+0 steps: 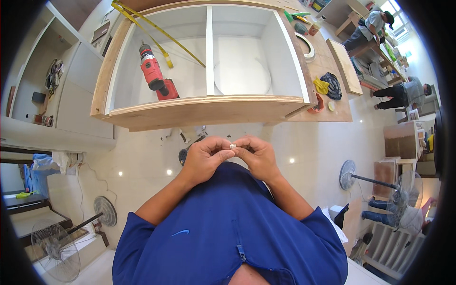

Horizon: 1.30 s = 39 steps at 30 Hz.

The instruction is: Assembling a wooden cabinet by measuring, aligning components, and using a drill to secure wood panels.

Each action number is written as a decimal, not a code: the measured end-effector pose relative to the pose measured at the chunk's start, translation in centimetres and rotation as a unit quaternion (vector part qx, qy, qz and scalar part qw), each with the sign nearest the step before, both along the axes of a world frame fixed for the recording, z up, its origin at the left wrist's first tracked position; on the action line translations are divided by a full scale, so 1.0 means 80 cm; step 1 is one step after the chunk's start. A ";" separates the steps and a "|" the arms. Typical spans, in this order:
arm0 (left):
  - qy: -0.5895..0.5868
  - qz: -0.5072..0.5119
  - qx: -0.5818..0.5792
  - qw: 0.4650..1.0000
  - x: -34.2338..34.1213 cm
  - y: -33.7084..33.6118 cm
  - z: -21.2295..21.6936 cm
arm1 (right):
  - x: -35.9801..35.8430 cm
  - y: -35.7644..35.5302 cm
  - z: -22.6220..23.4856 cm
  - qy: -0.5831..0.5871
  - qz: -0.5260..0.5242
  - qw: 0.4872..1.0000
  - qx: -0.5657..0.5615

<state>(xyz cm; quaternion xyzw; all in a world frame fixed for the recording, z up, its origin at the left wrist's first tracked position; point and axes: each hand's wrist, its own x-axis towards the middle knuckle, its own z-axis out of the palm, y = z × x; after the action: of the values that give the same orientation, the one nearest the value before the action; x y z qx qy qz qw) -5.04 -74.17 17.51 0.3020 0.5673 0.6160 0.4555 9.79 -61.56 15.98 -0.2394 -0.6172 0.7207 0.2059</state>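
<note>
Both my hands meet just in front of my chest, fingertips closed around one small whitish piece (232, 147), too small to name. My left hand (204, 159) pinches it from one side and my right hand (258, 156) from the other. Beyond them lies a wooden cabinet carcass (199, 114) with two white-lined compartments facing up. In its left compartment rest a red cordless drill (151, 71) and part of a yellow folding rule (166, 33), which reaches over the far left edge.
Right of the cabinet, a wooden board (332, 110) bears a white ring (306, 47), a yellow cloth (321, 86) and an orange container (317, 104). Pedestal fans (56, 251) (403, 192) stand on either side. Scraps litter the floor ahead. Several people (373, 28) are at the right.
</note>
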 end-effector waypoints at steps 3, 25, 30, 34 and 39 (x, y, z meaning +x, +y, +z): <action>0.044 -0.009 -0.027 0.999 -0.007 -0.003 0.006 | -0.002 0.001 0.010 -0.005 0.017 0.998 0.063; 0.312 -0.115 0.099 0.938 -0.090 -0.114 0.031 | -0.092 -0.042 0.075 0.011 0.338 0.887 0.314; 0.272 0.009 0.129 0.954 -0.132 -0.158 0.013 | -0.172 -0.075 0.081 0.024 0.317 0.873 0.370; -0.024 0.203 0.042 0.978 -0.167 -0.179 -0.016 | -0.272 -0.109 0.072 0.099 0.253 0.718 0.640; -0.249 0.366 0.111 0.890 -0.209 -0.199 -0.035 | -0.362 -0.155 0.055 0.087 0.257 0.633 0.725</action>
<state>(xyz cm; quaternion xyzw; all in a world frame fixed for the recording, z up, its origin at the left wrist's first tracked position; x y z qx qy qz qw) -21.80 -90.12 14.70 -0.0418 0.4334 0.8532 0.2873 -19.17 -73.96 20.36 0.2191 -0.9568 0.0822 0.1724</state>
